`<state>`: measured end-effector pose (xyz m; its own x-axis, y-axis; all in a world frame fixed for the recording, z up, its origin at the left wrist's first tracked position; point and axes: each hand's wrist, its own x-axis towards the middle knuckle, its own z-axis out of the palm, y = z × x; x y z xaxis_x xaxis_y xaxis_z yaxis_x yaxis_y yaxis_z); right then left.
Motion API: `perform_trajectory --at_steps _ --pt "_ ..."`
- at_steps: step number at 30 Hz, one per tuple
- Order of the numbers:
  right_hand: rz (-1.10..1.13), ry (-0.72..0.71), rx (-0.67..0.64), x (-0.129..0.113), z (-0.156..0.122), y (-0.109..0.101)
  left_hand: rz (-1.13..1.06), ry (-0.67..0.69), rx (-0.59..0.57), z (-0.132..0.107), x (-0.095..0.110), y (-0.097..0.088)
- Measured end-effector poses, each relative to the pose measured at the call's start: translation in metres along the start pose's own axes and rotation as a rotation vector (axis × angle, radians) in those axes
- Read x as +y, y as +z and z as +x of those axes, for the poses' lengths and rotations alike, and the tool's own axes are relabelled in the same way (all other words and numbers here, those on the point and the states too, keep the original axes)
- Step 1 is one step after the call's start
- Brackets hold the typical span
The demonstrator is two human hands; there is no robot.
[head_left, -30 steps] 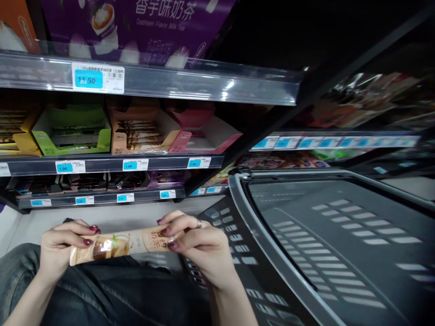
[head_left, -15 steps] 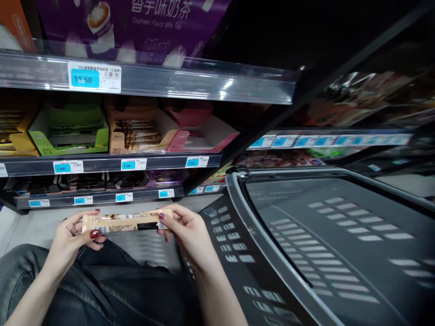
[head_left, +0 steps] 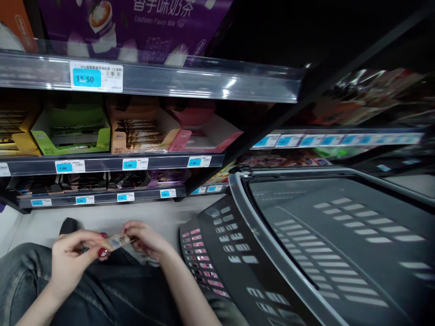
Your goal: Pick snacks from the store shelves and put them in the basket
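The left hand (head_left: pixel 73 256) pinches the left end of a beige sachet (head_left: pixel 117 242), probably to steady it, in front of the bottom shelf's (head_left: pixel 105 198) front edge. The right hand (head_left: pixel 147 237) meets the other end; whether it grips cannot be told. Floor (head_left: pixel 159 216) shows between hands and shelf; rightward, the cart's (head_left: pixel 249 215) side limits movement.

So I'm looking at a dark shelving unit (head_left: pixel 170 162) standing ahead of the left hand (head_left: pixel 73 253), and pale floor (head_left: pixel 159 210) is showing just past the right hand (head_left: pixel 146 240). White glints (head_left: pixel 226 92) are bouncing off the upper shelf edge (head_left: pixel 186 81). Way off to that hand's right, another shelf run (head_left: pixel 333 140) is sitting kinda blurry, with shadow (head_left: pixel 401 54) hanging overhead.
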<state>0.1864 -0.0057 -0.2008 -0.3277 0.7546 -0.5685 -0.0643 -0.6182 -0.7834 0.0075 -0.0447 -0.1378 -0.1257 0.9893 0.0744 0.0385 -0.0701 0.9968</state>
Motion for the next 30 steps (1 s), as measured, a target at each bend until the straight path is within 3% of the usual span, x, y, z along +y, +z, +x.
perform_trajectory --at_steps 2,4,9,12,14,17,19,22,26,30 --pt "-0.091 0.074 -0.106 0.012 0.01 0.009 0.128 0.148 0.038 -0.002 0.0 0.002" --pt "-0.192 0.146 -0.251 0.021 0.014 0.016 0.189 0.18 0.102 0.0 -0.001 0.002" --pt "-0.346 0.248 -0.561 0.028 0.013 0.024 0.151 -0.024 0.159 0.012 -0.008 -0.004" --pt "-0.353 0.262 -0.599 0.033 0.015 0.028 0.099 -0.075 0.096 0.017 -0.016 -0.009" --pt "-0.302 0.206 -0.49 0.034 0.019 0.028 -0.005 -0.098 0.068 0.02 -0.02 -0.012" --pt "-0.13 -0.004 -0.135 0.025 0.022 0.019 -0.25 -0.076 -0.012 0.026 -0.02 -0.019" --pt "0.013 -0.174 0.101 0.011 0.019 0.006 -0.372 -0.104 -0.139 0.028 -0.017 -0.021" --pt "0.176 -0.389 0.322 -0.015 0.005 -0.019 -0.392 -0.34 -0.399 0.026 -0.015 -0.015" --pt "0.234 -0.546 0.442 -0.037 -0.015 -0.037 -0.29 -0.597 -0.726 0.006 -0.026 0.011" --pt "0.171 -0.558 0.422 -0.041 -0.027 -0.031 -0.245 -0.732 -0.937 -0.024 -0.043 0.038"
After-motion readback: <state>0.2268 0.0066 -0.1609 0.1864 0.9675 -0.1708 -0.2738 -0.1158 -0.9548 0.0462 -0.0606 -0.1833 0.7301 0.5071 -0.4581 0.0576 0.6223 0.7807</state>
